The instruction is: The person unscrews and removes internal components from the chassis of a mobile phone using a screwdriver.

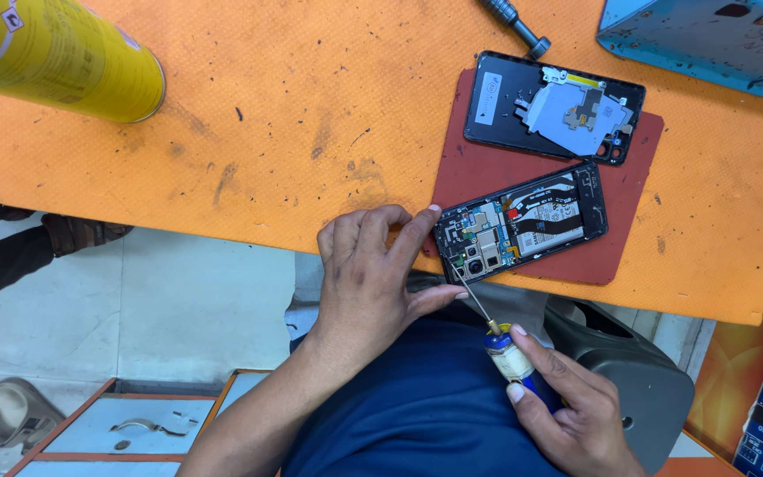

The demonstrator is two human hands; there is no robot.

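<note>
Right hand (pixel 567 411) closed around a blue-handled screwdriver (pixel 509 353), tip at the camera end of an opened phone (pixel 521 223) on the red mat (pixel 545 177). Left hand (pixel 368 274) pinching that end. Back cover (pixel 554 108) already off, lying beside; board and battery still in.

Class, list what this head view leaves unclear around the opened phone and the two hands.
- Screwdriver tip: too small against the phone.
- Right hand: cut off by the bottom edge.
- Phone's near corner: hidden by the left hand.
- Yellow can: cut off by the top-left edge.
</note>
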